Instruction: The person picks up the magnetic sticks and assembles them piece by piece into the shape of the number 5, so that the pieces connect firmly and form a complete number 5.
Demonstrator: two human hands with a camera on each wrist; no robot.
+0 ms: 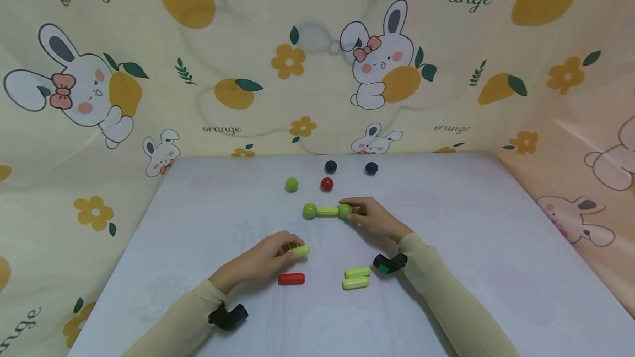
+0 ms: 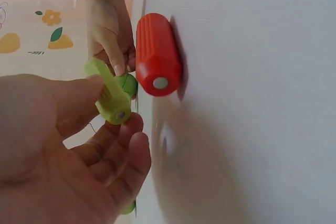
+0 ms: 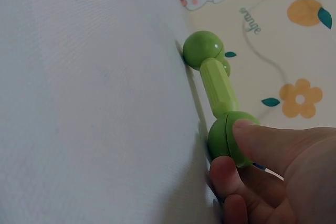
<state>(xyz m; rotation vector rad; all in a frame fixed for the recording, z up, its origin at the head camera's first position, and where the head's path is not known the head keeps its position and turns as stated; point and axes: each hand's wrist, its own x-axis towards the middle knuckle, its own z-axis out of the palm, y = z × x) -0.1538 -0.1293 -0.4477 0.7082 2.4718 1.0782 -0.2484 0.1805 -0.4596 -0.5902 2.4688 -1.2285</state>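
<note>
My right hand pinches the right-hand green ball of a dumbbell shape made of two green balls joined by a light green rod. The left ball of that piece points away from the hand, toward the left. Nearer the front, my left hand holds a second light green rod between thumb and fingers. Its end shows a round silver disc. Just below the left hand a red rod lies on the table.
Two more light green rods lie side by side at front right. Farther back are a loose green ball, a red ball and two dark blue balls. A patterned cloth hangs behind the white table.
</note>
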